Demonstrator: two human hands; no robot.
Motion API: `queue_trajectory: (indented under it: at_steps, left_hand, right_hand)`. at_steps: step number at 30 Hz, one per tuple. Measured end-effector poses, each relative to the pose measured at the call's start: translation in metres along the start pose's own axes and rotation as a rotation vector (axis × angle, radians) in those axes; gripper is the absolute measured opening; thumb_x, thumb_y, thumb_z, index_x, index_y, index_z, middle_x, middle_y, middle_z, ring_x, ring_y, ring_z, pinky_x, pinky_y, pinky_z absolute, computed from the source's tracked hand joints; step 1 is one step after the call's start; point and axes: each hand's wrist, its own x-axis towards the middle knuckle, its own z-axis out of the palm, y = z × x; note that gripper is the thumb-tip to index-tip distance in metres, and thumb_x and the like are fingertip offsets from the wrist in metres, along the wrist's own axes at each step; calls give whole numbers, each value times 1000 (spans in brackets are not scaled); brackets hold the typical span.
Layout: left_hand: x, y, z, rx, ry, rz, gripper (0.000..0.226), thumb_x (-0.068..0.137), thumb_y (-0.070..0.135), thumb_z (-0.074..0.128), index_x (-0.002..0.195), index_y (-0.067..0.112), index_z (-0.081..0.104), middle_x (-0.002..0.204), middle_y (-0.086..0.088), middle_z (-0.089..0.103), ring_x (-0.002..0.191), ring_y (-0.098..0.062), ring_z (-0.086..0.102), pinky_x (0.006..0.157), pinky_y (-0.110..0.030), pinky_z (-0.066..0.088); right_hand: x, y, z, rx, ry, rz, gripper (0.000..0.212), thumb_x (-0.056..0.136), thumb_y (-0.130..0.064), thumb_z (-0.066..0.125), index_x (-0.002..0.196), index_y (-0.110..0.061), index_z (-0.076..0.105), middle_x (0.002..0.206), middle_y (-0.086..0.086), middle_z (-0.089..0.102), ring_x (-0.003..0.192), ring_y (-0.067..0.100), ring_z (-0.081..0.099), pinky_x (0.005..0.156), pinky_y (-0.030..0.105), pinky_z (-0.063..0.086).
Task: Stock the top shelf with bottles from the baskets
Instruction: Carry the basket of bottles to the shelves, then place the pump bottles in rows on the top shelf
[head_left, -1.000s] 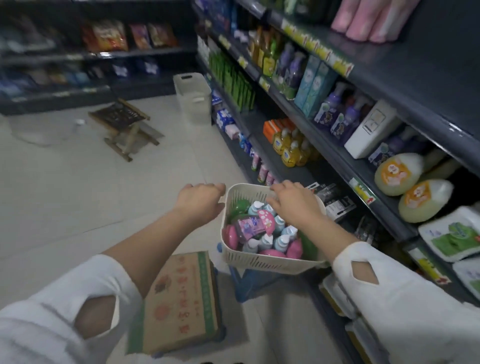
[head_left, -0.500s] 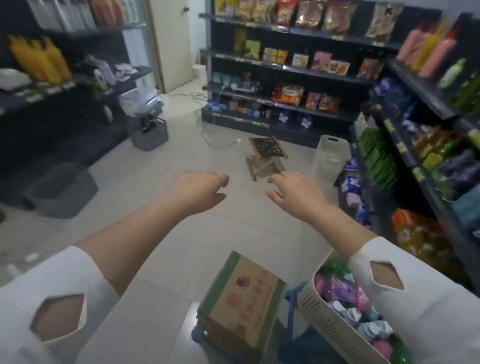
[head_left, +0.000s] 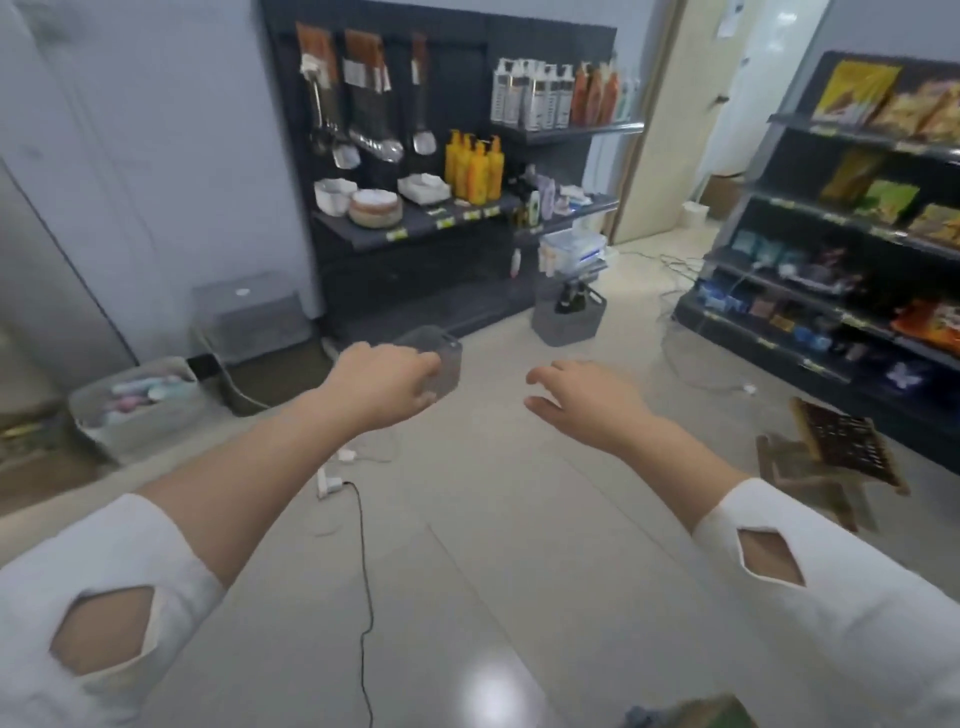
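Both my hands are held out over the floor with nothing in them. My left hand (head_left: 384, 387) has loosely curled fingers; my right hand (head_left: 582, 402) has its fingers spread. On the floor just beyond my left hand stands a grey basket (head_left: 441, 358). Farther back a second grey basket (head_left: 569, 319) holds dark bottles. A pale basket (head_left: 137, 410) with pastel bottles sits at the left wall. The dark back shelf unit has white and brown pump bottles (head_left: 556, 96) on its top shelf (head_left: 571, 130) and orange bottles (head_left: 475, 166) lower down.
A snack shelf unit (head_left: 852, 244) lines the right side, with a wooden stool (head_left: 831, 460) in front of it. A black cable (head_left: 363, 545) and a white power strip (head_left: 330, 483) lie on the tiles. A grey box (head_left: 249, 322) stands at the left wall.
The view has swung left, from the right-hand shelves to the back wall. My hands have let go of the white basket of bottles, which has left the view.
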Motion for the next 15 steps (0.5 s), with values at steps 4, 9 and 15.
queue_trajectory:
  at_steps: [4, 9, 15]
  left_hand:
    - [13, -78, 11, -9, -9, -105, 30, 94, 40, 42, 120, 27, 48, 115, 2, 61, 106, -22, 58, 78, -34, 40]
    - [36, -149, 37, -10, -47, -226, 27, 94, 40, 42, 118, 27, 48, 118, 2, 60, 110, -22, 56, 76, -34, 35]
    - [93, -224, 63, -2, -57, -349, 27, 94, 41, 44, 115, 25, 49, 116, 1, 61, 108, -22, 56, 77, -33, 40]
  right_hand:
    - [87, -44, 5, 4, -8, -120, 38, 98, -44, 39, 126, -20, 50, 122, 5, 58, 110, 29, 55, 85, 39, 48]
    - [184, -77, 18, -2, -2, -269, 34, 98, -40, 41, 122, -20, 52, 116, 6, 60, 104, 28, 56, 71, 34, 40]
    - [309, -97, 37, -32, -32, -371, 38, 98, -42, 39, 128, -22, 49, 123, 6, 55, 111, 29, 52, 82, 38, 41]
